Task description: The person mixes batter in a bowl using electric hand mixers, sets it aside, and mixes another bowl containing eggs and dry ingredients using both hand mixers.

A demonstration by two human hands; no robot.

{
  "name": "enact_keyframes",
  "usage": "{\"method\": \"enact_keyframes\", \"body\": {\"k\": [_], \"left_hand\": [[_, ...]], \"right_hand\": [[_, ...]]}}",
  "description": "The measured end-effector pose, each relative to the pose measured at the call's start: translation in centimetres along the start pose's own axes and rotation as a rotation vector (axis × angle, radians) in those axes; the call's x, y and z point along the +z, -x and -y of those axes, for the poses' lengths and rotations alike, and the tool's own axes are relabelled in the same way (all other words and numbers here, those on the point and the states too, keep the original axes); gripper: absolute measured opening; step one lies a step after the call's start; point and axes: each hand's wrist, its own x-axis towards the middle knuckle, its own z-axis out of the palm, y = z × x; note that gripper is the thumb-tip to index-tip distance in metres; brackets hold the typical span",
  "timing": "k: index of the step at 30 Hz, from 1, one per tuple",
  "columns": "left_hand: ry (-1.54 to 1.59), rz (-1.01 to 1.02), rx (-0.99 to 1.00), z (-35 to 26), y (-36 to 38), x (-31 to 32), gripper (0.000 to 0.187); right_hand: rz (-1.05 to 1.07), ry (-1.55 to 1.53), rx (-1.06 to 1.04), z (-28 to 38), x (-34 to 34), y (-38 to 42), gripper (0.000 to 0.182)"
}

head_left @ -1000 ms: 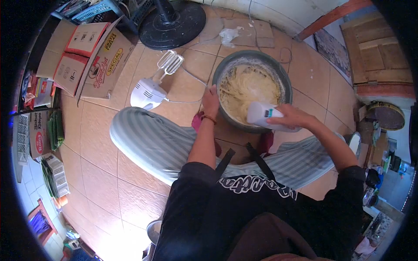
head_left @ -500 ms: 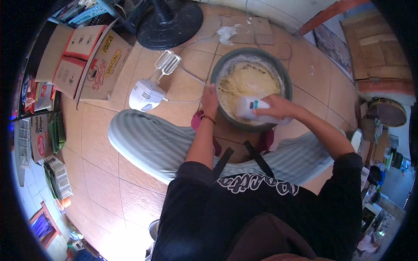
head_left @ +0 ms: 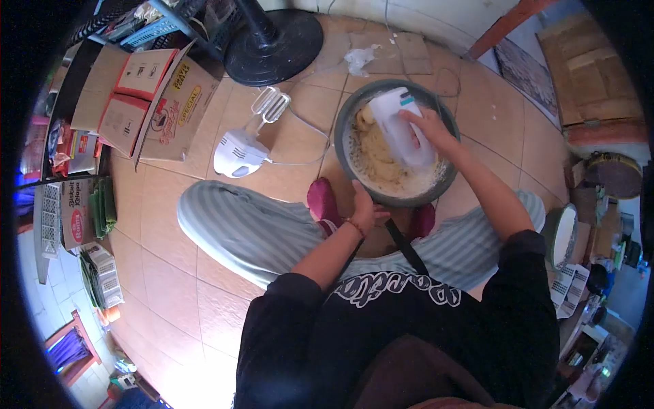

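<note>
Presently, the green-grey bowl (head_left: 343,144) stands on the tiled floor (head_left: 160,235) at the near side of the scene, between the person's feet. It contains a pale yellow mixture (head_left: 381,160). Inside the rim outline, above the mixture, is a white handled tool (head_left: 394,126) bearing a teal patch; its outline is blurred, so its exact type and its contact with the mixture cannot be confirmed.

Grip state: the right hand (head_left: 434,131) enters from the right, fingers curled around the tool's handle. The left hand (head_left: 366,204) is at the bowl's near-left side, fingers extended and somewhat apart, gripping nothing visible; whether the fingertips touch the bowl's wall cannot be told.

Handling, by judgement: the tool appears to be light, fairly stiff plastic. Hold it by the handle, fingers fully wrapped, keeping clear of any smeared surface, which could be slippery. The mixture looks soft, thick and sticky; expect it to drag on the tool and cling to the wall. The bowl, being loaded, is likely heavy and may slide or turn on smooth tile; steady it with a flat palm on the outer wall, or grasp the rim at opposite sides when lifting.

Well left of the bowl lies a white electric mixer (head_left: 240,153), its beaters (head_left: 271,104) pointing to the far side.
</note>
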Motion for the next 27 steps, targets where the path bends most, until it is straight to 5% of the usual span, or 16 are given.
{"method": "enact_keyframes", "body": {"k": [3, 9, 12, 15, 17, 18, 19, 20, 21, 22, 23, 25, 27], "left_hand": [[-0.034, 0.094, -0.056, -1.7, -0.2, -1.0, 0.062], [-0.318, -0.08, 0.438, -10.4, -7.2, -6.0, 0.054], [0.05, -0.172, 0.399, -12.3, -10.4, -7.0, 0.045], [-1.154, -0.279, 0.492, -11.7, -7.8, -5.6, 0.038], [-0.775, -0.235, 0.653, -10.8, -5.0, -3.8, 0.042], [-0.983, -0.256, 0.567, -10.8, -6.7, -4.8, 0.044], [-0.887, -0.185, 0.606, -10.3, -7.9, -5.4, 0.045], [-0.79, -0.111, 0.64, -9.9, -9.0, -6.0, 0.045], [-0.519, -0.028, 0.43, -10.1, -9.6, -6.1, 0.044], [-0.708, -0.149, 0.601, -10.7, -7.0, -4.6, 0.04], [-0.687, -0.169, 0.472, -10.4, -10.1, -5.7, 0.038], [-0.492, -0.053, 0.582, -10.7, -8.4, -4.9, 0.035], [-0.653, -0.21, 0.622, -9.0, -14.2, -7.5, 0.034]], "right_hand": [[-0.071, -0.068, 0.059, 0.5, -2.0, -0.2, 0.033], [-0.2, -0.158, 0.191, -0.2, -6.1, 0.0, 0.037], [-0.175, 0.119, 0.125, -2.3, -8.0, 0.0, 0.041], [-0.005, 0.409, 0.107, -1.2, -7.3, 1.0, 0.042], [-0.029, 0.657, 0.195, 0.2, -5.4, 2.5, 0.042], [-0.009, 0.748, 0.233, -2.8, -5.5, 1.3, 0.046], [0.1, 0.67, -0.194, -1.2, -4.3, 2.8, 0.056], [0.082, 0.67, -0.325, -2.2, -3.5, 3.0, 0.057], [0.06, 0.675, -0.456, -3.2, -2.8, 3.2, 0.059], [0.124, 0.874, -0.297, -0.4, -1.9, 5.3, 0.058], [0.176, 0.959, -0.157, 0.3, -1.1, 6.3, 0.063], [0.216, 1.095, -0.038, -2.0, 0.1, 5.8, 0.068], [0.297, 0.982, -0.198, -2.5, 0.9, 6.6, 0.066]]}}
